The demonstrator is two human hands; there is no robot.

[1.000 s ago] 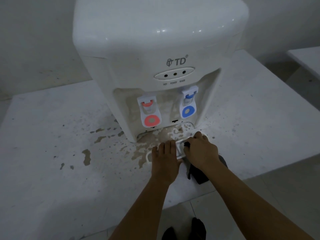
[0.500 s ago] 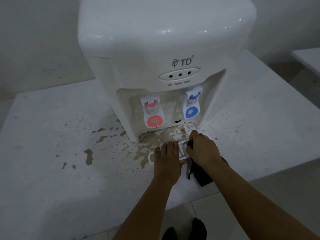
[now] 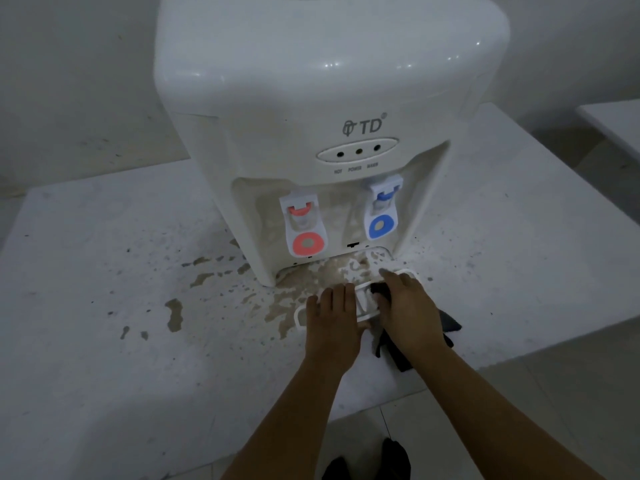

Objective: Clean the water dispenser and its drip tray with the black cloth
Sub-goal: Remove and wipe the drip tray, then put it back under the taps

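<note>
A white tabletop water dispenser [image 3: 329, 109] stands on a white table [image 3: 104, 341], with a red tap [image 3: 306, 230] and a blue tap [image 3: 382, 213]. Its white drip tray [image 3: 363, 299] lies on the table in front of the dispenser, mostly covered by my hands. My left hand [image 3: 334, 323] lies flat on the tray's left part with straight fingers. My right hand [image 3: 410, 313] grips the black cloth [image 3: 446, 323] and presses it on the tray's right part; the cloth trails out behind that hand toward the table edge.
Brown stains and splashes [image 3: 277, 303] cover the table left of and in front of the dispenser base. The table's front edge runs just under my forearms, with tiled floor and dark shoes [image 3: 367, 462] below. Another white surface [image 3: 616, 123] shows at far right.
My right hand with the cloth has shifted slightly forward over the tray toward the dispenser. My left hand has stayed flat on the tray. The view has drifted a little.
</note>
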